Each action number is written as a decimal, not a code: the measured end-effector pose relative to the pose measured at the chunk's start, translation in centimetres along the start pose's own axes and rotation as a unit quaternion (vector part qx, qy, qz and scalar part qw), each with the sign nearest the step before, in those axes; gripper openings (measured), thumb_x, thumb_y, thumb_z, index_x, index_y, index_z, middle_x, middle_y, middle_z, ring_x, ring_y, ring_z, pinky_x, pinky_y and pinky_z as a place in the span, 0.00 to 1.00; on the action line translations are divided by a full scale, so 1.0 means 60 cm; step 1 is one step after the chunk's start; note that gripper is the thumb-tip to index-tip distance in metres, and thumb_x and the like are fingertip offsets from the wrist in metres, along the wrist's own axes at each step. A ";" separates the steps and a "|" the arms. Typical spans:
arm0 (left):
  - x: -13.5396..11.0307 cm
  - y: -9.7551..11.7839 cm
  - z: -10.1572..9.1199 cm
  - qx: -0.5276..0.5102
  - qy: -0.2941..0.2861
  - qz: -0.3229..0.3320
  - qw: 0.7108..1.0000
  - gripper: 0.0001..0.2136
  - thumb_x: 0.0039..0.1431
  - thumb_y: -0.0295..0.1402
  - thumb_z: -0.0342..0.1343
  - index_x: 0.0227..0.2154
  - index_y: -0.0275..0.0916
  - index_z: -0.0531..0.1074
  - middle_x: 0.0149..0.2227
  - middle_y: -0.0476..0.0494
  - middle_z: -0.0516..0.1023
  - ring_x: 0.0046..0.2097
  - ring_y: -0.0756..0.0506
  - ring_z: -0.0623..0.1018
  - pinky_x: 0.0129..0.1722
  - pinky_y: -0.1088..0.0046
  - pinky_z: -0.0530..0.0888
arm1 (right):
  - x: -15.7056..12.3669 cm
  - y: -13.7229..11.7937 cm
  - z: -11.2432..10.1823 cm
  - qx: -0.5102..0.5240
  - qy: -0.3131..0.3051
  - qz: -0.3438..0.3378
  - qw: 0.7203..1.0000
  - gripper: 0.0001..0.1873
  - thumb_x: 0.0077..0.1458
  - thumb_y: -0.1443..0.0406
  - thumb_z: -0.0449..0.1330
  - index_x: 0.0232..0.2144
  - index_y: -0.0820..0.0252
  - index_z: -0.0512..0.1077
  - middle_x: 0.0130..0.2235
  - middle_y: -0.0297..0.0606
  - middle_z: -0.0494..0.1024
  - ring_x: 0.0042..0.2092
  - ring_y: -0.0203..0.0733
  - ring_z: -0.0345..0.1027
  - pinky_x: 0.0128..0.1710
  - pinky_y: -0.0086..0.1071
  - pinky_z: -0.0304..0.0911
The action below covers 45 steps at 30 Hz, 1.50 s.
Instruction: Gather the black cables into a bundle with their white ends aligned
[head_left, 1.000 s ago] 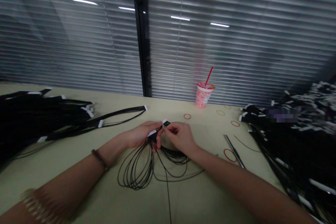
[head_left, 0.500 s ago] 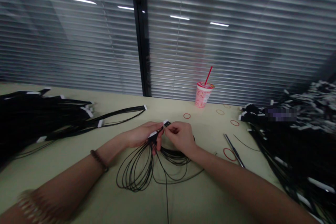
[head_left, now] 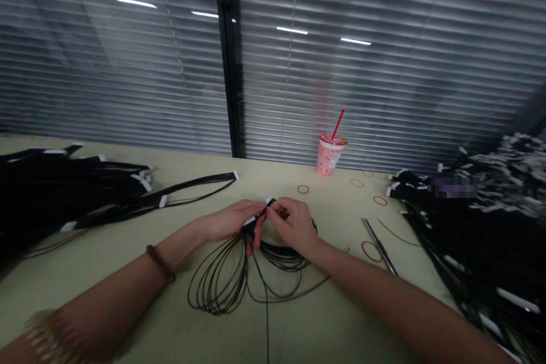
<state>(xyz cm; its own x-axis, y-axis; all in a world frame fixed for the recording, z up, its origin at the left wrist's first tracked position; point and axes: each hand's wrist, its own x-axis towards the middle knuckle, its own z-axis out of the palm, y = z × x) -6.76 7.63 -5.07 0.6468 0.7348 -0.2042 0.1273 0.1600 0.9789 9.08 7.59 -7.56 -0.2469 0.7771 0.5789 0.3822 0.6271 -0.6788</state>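
A bundle of thin black cords (head_left: 222, 281) hangs in loops over the pale green table (head_left: 128, 273). My left hand (head_left: 230, 220) is closed round the gathered top of the bundle, where a white tag (head_left: 248, 219) shows. My right hand (head_left: 292, 222) pinches the cords at the same spot from the right, fingertips against the left hand's. One loose strand (head_left: 267, 318) trails toward the near edge.
A large pile of black cords with white tags (head_left: 55, 187) lies at the left, another heap (head_left: 482, 222) at the right. A pink cup with a red straw (head_left: 329, 154) stands by the blinds. Red rubber bands (head_left: 370, 251) and a thin black rod (head_left: 379, 245) lie right of my hands.
My hands stay together on the bundle's top with only small finger shifts. The cord loops have swayed slightly on the table.
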 end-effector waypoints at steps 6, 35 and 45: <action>0.009 -0.005 -0.006 -0.079 0.084 0.027 0.993 0.15 0.53 0.45 0.45 0.22 0.37 0.60 0.16 0.45 0.72 0.16 0.49 0.70 0.15 0.76 0.66 | 0.026 0.017 -0.015 0.031 -0.051 0.064 0.996 0.12 0.49 0.62 0.53 0.23 0.64 0.71 0.18 0.32 0.67 0.21 0.30 0.57 0.20 0.23 0.51; 0.022 -0.017 -0.024 -0.163 0.148 0.095 0.971 0.14 0.52 0.43 0.48 0.21 0.36 0.60 0.16 0.46 0.72 0.19 0.49 0.71 0.21 0.77 0.65 | 0.007 -0.038 -0.016 -0.169 -0.085 -0.102 0.977 0.15 0.53 0.62 0.50 0.17 0.61 0.65 0.18 0.31 0.64 0.21 0.31 0.56 0.23 0.26 0.49; 0.028 -0.022 -0.022 -0.124 0.176 0.108 0.970 0.14 0.51 0.42 0.50 0.20 0.36 0.63 0.17 0.49 0.71 0.20 0.51 0.70 0.22 0.77 0.64 | -0.001 -0.029 0.005 -0.034 -0.152 0.052 0.986 0.14 0.52 0.62 0.51 0.18 0.62 0.66 0.17 0.31 0.68 0.19 0.30 0.58 0.19 0.24 0.49</action>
<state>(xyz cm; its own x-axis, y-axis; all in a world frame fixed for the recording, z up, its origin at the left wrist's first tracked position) -6.82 9.52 -6.71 0.3346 0.9419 -0.0277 -0.1969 0.0987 0.9755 8.18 6.48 -6.53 -0.4547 0.8241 0.3378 0.4761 0.5454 -0.6898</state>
